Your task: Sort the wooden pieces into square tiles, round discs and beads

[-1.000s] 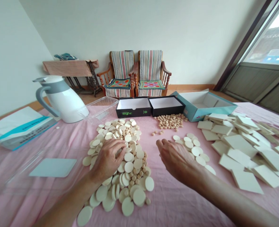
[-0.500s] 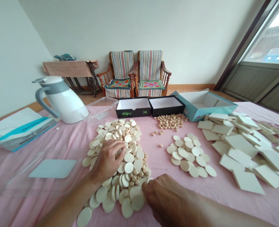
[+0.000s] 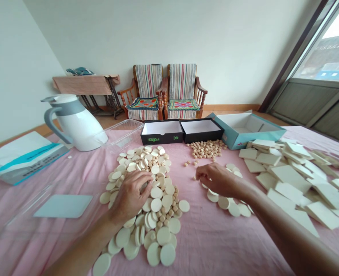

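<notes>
My left hand (image 3: 135, 189) rests on a mixed pile of pale wooden discs (image 3: 156, 205) and small wooden beads (image 3: 165, 215). Its fingers are curled with the thumb close to them; what lies under them is hidden. My right hand (image 3: 215, 177) is over a smaller heap of discs (image 3: 223, 203) and covers part of it. Its fingers are closed and point down beside a lone bead (image 3: 194, 178); whatever they hold is out of sight. A larger bead heap (image 3: 206, 148) lies just beyond this hand.
Square wooden tiles (image 3: 292, 178) are heaped at the right. Two black boxes (image 3: 162, 132) and a blue box (image 3: 248, 128) line the back. At left stand a white jug (image 3: 81, 124), a packet (image 3: 31, 157) and a clear plastic tray (image 3: 22, 220). A pink cloth (image 3: 206, 245) covers the table.
My right hand has moved away from the mixed pile's near right side, forward and right to the smaller disc heap. A disc at the pile's right edge now shows. My left hand has stayed put.
</notes>
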